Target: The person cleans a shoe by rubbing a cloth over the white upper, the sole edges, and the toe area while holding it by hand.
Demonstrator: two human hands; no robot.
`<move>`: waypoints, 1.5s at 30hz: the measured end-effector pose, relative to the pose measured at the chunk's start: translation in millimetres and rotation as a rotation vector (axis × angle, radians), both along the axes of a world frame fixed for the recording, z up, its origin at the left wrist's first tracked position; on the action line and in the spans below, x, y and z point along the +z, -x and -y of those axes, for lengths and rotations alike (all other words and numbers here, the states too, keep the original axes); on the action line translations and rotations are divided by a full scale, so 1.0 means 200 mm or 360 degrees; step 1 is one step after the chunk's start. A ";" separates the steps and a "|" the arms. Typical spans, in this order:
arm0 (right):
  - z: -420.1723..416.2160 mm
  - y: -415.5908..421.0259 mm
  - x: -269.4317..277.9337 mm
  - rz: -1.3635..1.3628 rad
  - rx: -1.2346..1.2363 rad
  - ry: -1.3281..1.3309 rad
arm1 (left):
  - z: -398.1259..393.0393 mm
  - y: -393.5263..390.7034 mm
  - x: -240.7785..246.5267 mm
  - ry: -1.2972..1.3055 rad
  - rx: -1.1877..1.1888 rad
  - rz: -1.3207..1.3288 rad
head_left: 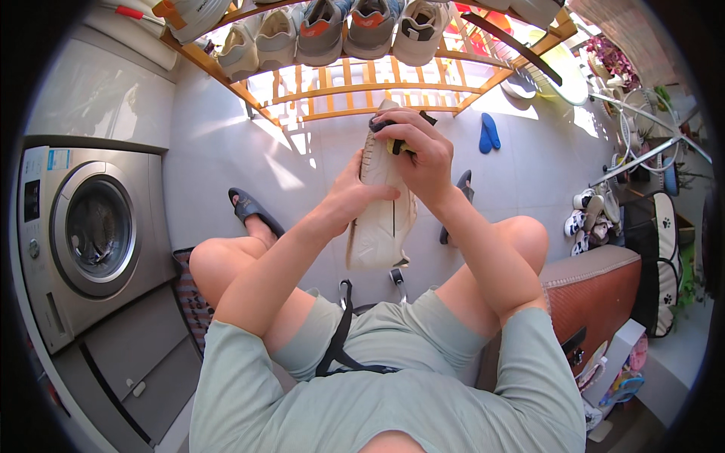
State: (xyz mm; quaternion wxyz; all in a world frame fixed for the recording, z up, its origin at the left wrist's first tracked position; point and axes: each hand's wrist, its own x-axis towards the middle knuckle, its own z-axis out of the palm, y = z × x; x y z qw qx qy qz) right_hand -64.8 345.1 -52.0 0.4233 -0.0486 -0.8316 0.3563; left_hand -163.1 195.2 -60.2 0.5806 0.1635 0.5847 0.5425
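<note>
An off-white shoe (376,232) is held up between my hands, one end toward the wooden rack and the other toward my lap. My left hand (362,195) grips its middle, the thumb lying across the side. At the far end my right hand (422,150) has its fingers curled around a small dark and yellow thing (398,147), pressed against the shoe; its kind cannot be told. The palm side of my right hand is hidden.
Ahead stands a wooden shoe rack (362,88) bearing several sneakers (371,28). Blue insoles (489,133) lie on the tiled floor. A washing machine (96,226) is at the left. More shoes (592,218), a black bag (648,266) and a brown padded seat (595,289) are at the right.
</note>
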 end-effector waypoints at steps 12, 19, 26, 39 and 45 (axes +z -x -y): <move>-0.03 -0.01 0.06 0.0034 -0.0066 -0.0082 | 0.00 0.06 0.03 -0.0274 -0.0049 0.0134; 0.04 0.00 0.07 0.0250 0.0240 -0.0195 | -0.03 0.17 -0.02 -0.0293 0.0232 0.0674; 0.17 -0.07 0.01 0.0531 0.0422 -0.0350 | -0.02 0.17 -0.06 -0.0022 0.0423 0.0593; 0.20 -0.05 -0.09 0.0175 0.0289 -0.0489 | -0.02 0.16 -0.08 -0.0247 0.0541 0.0712; 0.20 -0.02 -0.07 0.0345 0.0256 -0.0364 | -0.02 0.14 -0.05 -0.0091 0.0585 0.0684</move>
